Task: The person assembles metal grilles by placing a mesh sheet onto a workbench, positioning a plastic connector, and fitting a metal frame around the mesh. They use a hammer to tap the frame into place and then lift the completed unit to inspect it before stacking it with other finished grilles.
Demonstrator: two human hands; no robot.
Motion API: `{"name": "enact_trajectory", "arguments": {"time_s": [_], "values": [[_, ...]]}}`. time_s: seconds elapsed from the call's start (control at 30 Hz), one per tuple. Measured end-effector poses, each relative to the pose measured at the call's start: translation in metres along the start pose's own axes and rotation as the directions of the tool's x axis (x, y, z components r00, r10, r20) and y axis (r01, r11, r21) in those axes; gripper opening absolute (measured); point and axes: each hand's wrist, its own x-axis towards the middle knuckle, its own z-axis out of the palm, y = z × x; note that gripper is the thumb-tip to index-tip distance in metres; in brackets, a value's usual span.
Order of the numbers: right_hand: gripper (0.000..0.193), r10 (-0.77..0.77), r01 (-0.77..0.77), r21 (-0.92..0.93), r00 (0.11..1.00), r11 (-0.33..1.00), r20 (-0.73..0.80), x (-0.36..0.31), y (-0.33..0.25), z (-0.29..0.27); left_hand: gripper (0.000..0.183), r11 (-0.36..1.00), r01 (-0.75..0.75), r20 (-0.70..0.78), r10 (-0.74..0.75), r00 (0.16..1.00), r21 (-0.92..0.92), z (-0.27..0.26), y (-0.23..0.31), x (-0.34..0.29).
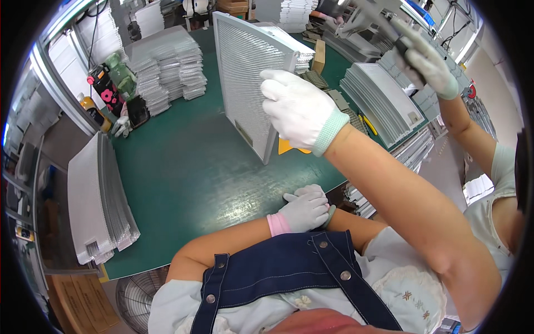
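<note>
My left hand (306, 214), in a white glove with a pink cuff, lies folded over my right hand (329, 216) at the table's near edge. Its fingers are curled round the right hand. Most of the right hand is covered; a green cuff shows, but its fingers are hard to separate from the left's. Ahead of them a silver-framed metal mesh panel (245, 83) stands upright on the green table (183, 183). A co-worker's gloved hand (300, 106) grips its right edge. The co-worker's other gloved hand (431, 61) is raised with a dark-handled tool, blurred.
Mesh sheets (92, 200) lie stacked at the left edge, with more stacks (167, 61) at the back left. Bottles (103, 89) stand beside these. At the right are a panel stack (384, 100) and a yellow-handled tool (369, 124). The co-worker's arm crosses above my right arm.
</note>
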Motion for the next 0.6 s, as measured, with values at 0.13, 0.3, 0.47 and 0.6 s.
{"name": "enact_trajectory", "arguments": {"time_s": [0.13, 0.3, 0.47, 0.6], "values": [[0.016, 0.002, -0.002, 0.013, 0.999, 1.0, -0.045, 0.001, -0.001, 0.0, 0.04, 0.992, -0.078, -0.166, 0.094, 0.982, 0.096, 0.016, -0.005, -0.001], [0.018, 0.014, -0.013, 0.019, 0.998, 1.0, -0.062, 0.0, 0.001, 0.001, 0.042, 0.988, -0.058, -0.111, 0.074, 0.991, 0.144, 0.009, -0.017, 0.004], [0.02, 0.024, -0.022, 0.028, 0.997, 0.999, -0.074, -0.002, 0.001, 0.002, 0.043, 0.993, -0.08, -0.144, 0.092, 0.985, 0.084, 0.014, -0.024, 0.005], [0.023, 0.03, -0.027, 0.034, 0.997, 0.999, -0.077, -0.003, 0.003, 0.003, 0.044, 0.994, -0.111, -0.139, 0.11, 0.984, 0.0, 0.013, -0.029, 0.006]]}}
